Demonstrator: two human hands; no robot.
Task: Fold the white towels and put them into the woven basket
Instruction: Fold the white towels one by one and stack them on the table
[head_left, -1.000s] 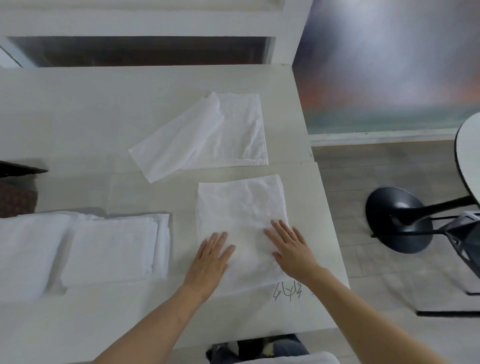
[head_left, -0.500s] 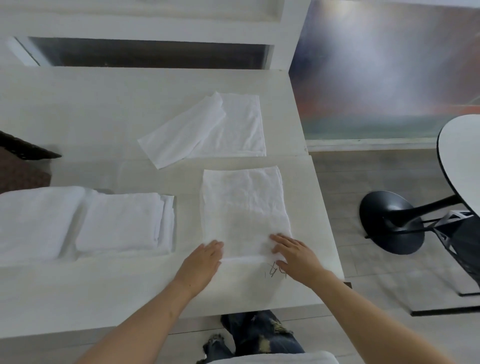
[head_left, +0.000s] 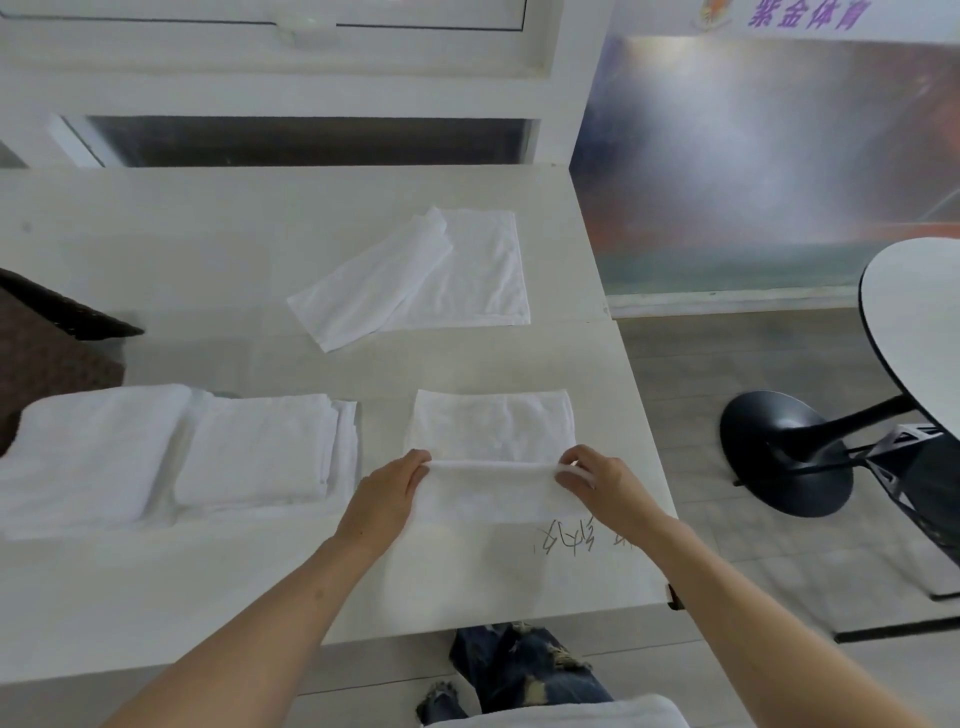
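Observation:
A white towel (head_left: 493, 431) lies on the white table (head_left: 208, 571) in front of me, its near edge lifted off the surface. My left hand (head_left: 387, 493) pinches the near left corner and my right hand (head_left: 602, 488) pinches the near right corner. Two more white towels (head_left: 426, 275) lie overlapping farther back. Folded white towels (head_left: 260, 447) sit stacked at the left, beside a larger white folded pile (head_left: 88, 457). The dark woven basket (head_left: 47, 343) shows only partly at the left edge.
The table's right edge (head_left: 644, 415) runs close to my right hand. Pen scribbles (head_left: 566, 540) mark the tabletop near the front. A round table (head_left: 919, 332) on a black pedestal base (head_left: 779, 457) stands on the floor to the right.
Both hands went from lying flat on the towel to its near edge, pinched the two near corners and lifted that edge up off the table.

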